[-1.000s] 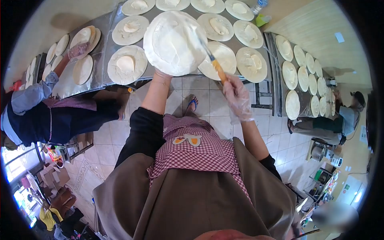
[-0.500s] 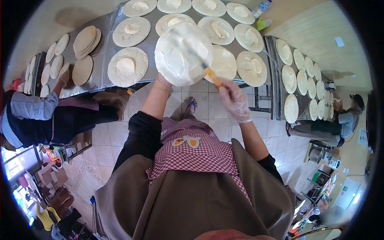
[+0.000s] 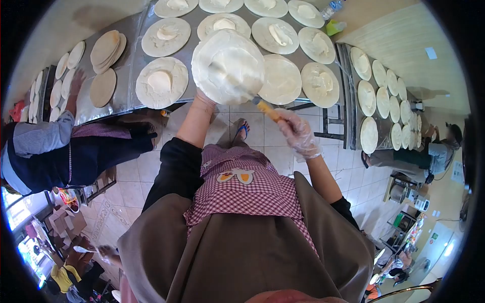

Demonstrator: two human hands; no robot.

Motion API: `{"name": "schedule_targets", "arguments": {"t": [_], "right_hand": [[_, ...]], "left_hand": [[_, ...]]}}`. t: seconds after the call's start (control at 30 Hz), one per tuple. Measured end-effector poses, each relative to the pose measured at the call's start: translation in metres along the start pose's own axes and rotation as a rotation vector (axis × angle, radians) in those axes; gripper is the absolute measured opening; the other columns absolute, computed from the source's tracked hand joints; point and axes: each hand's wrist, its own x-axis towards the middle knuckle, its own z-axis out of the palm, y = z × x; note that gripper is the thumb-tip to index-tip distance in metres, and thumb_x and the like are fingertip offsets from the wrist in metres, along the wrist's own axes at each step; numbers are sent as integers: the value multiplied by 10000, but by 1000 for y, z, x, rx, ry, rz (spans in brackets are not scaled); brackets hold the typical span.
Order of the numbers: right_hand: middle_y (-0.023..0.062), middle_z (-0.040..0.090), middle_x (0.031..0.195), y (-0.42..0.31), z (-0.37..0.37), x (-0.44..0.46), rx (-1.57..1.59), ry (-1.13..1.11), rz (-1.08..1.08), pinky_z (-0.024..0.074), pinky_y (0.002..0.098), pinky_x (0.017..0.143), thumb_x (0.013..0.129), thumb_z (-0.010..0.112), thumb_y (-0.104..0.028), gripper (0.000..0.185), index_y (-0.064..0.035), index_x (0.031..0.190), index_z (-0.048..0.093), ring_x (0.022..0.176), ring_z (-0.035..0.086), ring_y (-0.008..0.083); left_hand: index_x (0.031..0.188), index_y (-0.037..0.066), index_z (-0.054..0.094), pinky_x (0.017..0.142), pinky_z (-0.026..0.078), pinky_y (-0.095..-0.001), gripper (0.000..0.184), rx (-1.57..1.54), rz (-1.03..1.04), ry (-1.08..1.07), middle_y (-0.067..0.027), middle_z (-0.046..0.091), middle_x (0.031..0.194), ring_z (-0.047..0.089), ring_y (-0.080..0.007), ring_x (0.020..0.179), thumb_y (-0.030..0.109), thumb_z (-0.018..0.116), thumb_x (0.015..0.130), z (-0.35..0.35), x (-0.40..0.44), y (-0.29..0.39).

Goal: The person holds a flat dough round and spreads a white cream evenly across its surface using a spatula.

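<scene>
A flat round base coated with white cream (image 3: 225, 63) is held up over the near edge of the table by my left hand (image 3: 205, 98). Most of that hand is hidden beneath the round; only its wrist side shows. In a clear plastic glove, my right hand (image 3: 298, 134) is closed around the yellow-orange handle of a spatula (image 3: 266, 107). The spatula's blade, blurred by motion, lies against the cream near the round's lower edge. Just right of the held base, a cream-spread round (image 3: 280, 81) lies on the table. Another round (image 3: 160, 83), with a cream dollop, lies to the left.
Several more cream-topped rounds cover the metal table (image 3: 132, 76). A stack of brownish discs (image 3: 107, 48) lies left. A water bottle (image 3: 331, 10) and green cup (image 3: 334, 28) stand at the back. One co-worker (image 3: 40, 144) works left, another (image 3: 439, 151) right.
The spatula's blade has swept from the upper part of the round down to its lower edge. The held round has shifted slightly left. The left co-worker's hand has moved farther over their table.
</scene>
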Motion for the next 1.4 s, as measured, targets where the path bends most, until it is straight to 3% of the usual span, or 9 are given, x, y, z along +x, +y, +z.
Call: {"name": "schedule_targets", "arguments": {"t": [0.1, 0.4, 0.67, 0.73, 0.77, 0.87, 0.97, 1.13, 1.4], "right_hand": [[43, 618, 800, 5, -3, 0, 304, 70, 357, 465, 251, 520, 912, 594, -93, 241, -59, 1149, 574, 614, 561, 106], [-3, 497, 672, -33, -26, 37, 600, 226, 785, 316, 194, 416, 970, 535, -242, 244, -117, 1180, 546, 489, 395, 52], [30, 557, 712, -29, 8, 42, 276, 131, 661, 429, 228, 537, 947, 548, -151, 229, -63, 1159, 557, 605, 511, 78], [107, 638, 812, -40, 10, 43, -81, 118, 171, 479, 264, 602, 917, 568, -94, 216, -40, 1126, 581, 682, 592, 128], [107, 638, 812, -47, 8, 45, -80, 116, 171, 479, 264, 602, 917, 568, -94, 216, -40, 1126, 581, 682, 592, 128], [166, 666, 911, -59, -1, 51, -82, -84, 250, 506, 296, 672, 894, 580, -63, 213, -20, 1102, 591, 765, 637, 171], [95, 640, 802, -51, -16, 58, -81, -16, 269, 483, 268, 603, 917, 562, -91, 211, -30, 1118, 579, 678, 594, 130], [-49, 447, 653, -54, -62, 89, 428, 59, 807, 293, 186, 460, 964, 531, -242, 229, -101, 1143, 554, 541, 397, 38], [-62, 450, 636, -64, -115, 152, 14, -295, 834, 262, 195, 429, 942, 570, -339, 303, -106, 1134, 555, 484, 360, 34]], "left_hand": [[1438, 124, 297, 1050, 416, -450, 540, -562, -152, 149, -120, 408, 1432, 442, -271, 1284, 368, 429, 975, 6, -2, 12], [1434, 109, 317, 1038, 430, -432, 533, -398, -186, 129, -117, 439, 1413, 474, -262, 1259, 360, 429, 977, 12, -9, 17], [1438, 103, 303, 1024, 442, -425, 518, -238, -165, 77, -118, 440, 1411, 492, -258, 1239, 340, 396, 987, 6, -8, 2], [1443, 104, 297, 1022, 442, -430, 507, -37, -102, 6, -122, 446, 1406, 502, -260, 1230, 328, 372, 994, -7, -9, -7], [1440, 104, 301, 1018, 446, -432, 503, -343, -141, -61, -121, 450, 1402, 505, -258, 1227, 329, 366, 995, -7, -8, -4], [1426, 104, 329, 1012, 451, -431, 487, -596, -225, -18, -115, 463, 1391, 516, -252, 1215, 326, 366, 994, -6, -12, 3], [1424, 104, 335, 1009, 454, -424, 488, -334, -294, 132, -114, 464, 1393, 518, -248, 1214, 322, 378, 989, -5, -18, 5], [1387, 93, 414, 1010, 455, -408, 452, -708, -505, -51, -115, 529, 1334, 549, -239, 1182, 312, 389, 992, -8, -12, 9], [1371, 89, 440, 995, 468, -388, 446, -554, -579, -72, -115, 535, 1327, 567, -221, 1161, 306, 428, 982, -12, -4, -3]]}}
